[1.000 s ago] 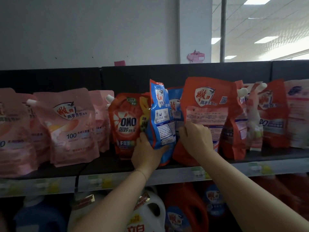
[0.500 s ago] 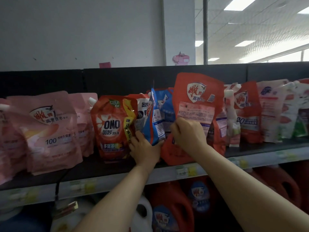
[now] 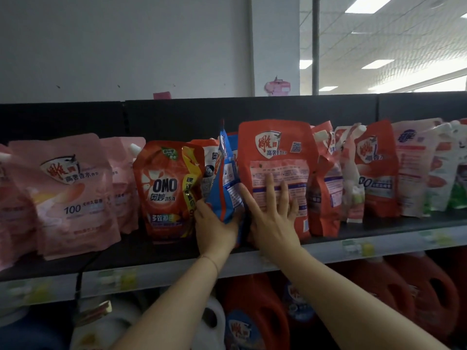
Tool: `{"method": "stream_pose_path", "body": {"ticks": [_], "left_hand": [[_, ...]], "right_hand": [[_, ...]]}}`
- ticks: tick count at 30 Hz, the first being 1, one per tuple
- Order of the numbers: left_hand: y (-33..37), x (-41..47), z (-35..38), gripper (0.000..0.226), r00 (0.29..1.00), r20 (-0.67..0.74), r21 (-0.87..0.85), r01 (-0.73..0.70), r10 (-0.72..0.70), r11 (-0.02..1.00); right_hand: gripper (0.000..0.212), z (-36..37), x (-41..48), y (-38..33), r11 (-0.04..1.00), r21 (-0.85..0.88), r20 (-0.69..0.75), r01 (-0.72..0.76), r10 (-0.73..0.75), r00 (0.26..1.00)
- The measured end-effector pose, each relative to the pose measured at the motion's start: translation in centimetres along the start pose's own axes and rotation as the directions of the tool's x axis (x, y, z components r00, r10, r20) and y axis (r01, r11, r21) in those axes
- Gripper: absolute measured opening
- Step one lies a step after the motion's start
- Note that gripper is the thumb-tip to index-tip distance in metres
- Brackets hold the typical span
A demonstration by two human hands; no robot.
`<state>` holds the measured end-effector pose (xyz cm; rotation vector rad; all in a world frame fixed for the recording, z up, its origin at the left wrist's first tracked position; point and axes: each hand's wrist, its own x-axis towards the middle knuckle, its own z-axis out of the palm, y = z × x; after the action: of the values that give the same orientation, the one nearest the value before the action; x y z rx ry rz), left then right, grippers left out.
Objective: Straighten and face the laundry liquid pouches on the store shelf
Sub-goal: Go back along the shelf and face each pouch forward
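Observation:
A row of laundry liquid pouches stands on the dark store shelf. My left hand grips the bottom of a blue pouch that is turned edge-on between the red OMO pouch and a large orange pouch. My right hand lies flat with spread fingers against the front of the orange pouch, which stands upright with its back label facing out. More orange and white pouches lean unevenly to the right.
Pink pouches fill the shelf's left part. White and green pouches stand at the far right. Orange and white detergent jugs sit on the lower shelf. A price rail runs along the shelf's front edge.
My right hand has opened from gripping the orange pouch to pressing flat on it. The orange pouch now stands straighter. The blue pouch has turned more edge-on in my left hand.

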<state>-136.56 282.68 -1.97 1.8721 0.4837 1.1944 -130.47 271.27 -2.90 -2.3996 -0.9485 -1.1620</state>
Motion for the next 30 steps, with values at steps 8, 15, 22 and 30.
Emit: {"method": "stream_pose_path", "body": {"ticks": [8, 15, 22, 30], "left_hand": [[-0.5, 0.0, 0.2, 0.075, 0.997, -0.039, 0.019, -0.069, 0.07, 0.997], [-0.6, 0.0, 0.2, 0.075, 0.996, -0.043, 0.014, -0.08, 0.081, 0.997], [-0.6, -0.3, 0.1, 0.077, 0.997, -0.026, 0.011, -0.067, 0.067, 0.998], [-0.8, -0.4, 0.3, 0.077, 0.996, -0.058, -0.008, -0.071, 0.071, 0.997]], "right_hand": [[0.105, -1.1, 0.2, 7.3, 0.992, -0.129, 0.207, -0.006, 0.033, 0.978], [0.098, -2.0, 0.8, 12.0, 0.967, -0.234, 0.291, -0.105, 0.172, 0.941], [0.084, -2.5, 1.1, 10.0, 0.96, -0.22, 0.29, -0.172, 0.233, 0.928], [0.069, -2.1, 1.1, 4.4, 0.983, -0.178, 0.057, -0.05, 0.061, 0.996]]}}
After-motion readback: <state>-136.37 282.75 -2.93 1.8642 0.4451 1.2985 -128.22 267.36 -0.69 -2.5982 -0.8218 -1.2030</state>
